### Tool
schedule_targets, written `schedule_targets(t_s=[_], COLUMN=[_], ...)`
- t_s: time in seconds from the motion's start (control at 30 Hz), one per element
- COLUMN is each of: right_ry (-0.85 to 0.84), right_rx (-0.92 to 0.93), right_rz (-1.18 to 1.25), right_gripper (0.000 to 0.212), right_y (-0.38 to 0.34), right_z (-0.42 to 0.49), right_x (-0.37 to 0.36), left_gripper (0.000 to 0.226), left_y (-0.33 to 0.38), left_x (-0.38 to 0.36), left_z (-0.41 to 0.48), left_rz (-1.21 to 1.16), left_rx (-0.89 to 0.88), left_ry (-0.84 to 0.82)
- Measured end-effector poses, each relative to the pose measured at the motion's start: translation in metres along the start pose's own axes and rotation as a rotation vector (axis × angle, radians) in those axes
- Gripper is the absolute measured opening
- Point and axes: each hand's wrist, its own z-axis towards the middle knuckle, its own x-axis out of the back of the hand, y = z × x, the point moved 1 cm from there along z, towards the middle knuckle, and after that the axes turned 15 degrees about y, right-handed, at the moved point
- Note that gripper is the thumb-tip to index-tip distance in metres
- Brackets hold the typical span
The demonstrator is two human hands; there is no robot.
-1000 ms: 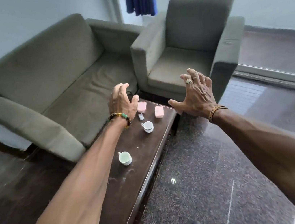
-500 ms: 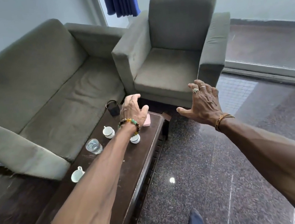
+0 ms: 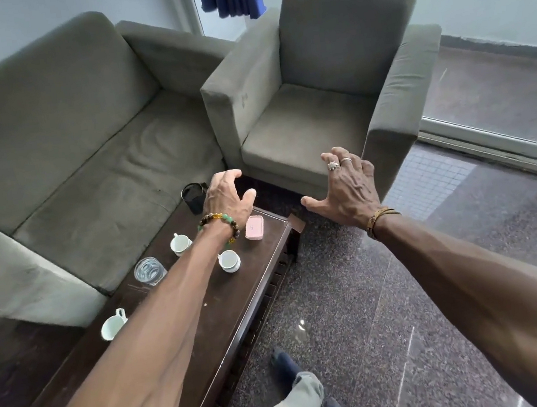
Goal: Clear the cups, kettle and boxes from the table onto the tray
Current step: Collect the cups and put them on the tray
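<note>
Cups sit under your left arm, so a low arm could knock them: one cup (image 3: 113, 325) near the table (image 3: 186, 363) edge by the sofa, then a glass (image 3: 149, 271), then two more cups (image 3: 180, 244) (image 3: 229, 261). Farther on lies the pink box (image 3: 254, 227). Your left hand (image 3: 226, 198) hangs above it, fingers curled wide, holding nothing. Your right hand (image 3: 349, 188) is spread out and empty, off past the table end. The dark pot (image 3: 194, 198) stands at the far corner. I see no tray.
</note>
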Motion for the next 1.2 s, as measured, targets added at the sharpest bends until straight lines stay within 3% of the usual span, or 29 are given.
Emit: schedule_targets(t_s=[0.4, 0.7, 1.2], right_ry=[-0.093, -0.163, -0.521], right_rx=[0.048, 0.15, 0.644], right_rz=[0.005, 0.049, 0.2], right_gripper=[0.099, 0.097, 0.103], right_y=[0.001, -0.023, -0.105], right_z=[0.098, 0.157, 0.179], right_x=[-0.063, -0.126, -0.287], left_gripper=[0.046, 0.046, 0.049], left_y=[-0.025, -0.061, -0.168], left_x=[-0.059, -0.079, -0.122], left_z=[0.083, 0.126, 0.066], left_rz=[0.033, 0.053, 0.105], left_rx=[0.121, 0.242, 0.881], left_ry=[-0.083, -0.054, 0.151])
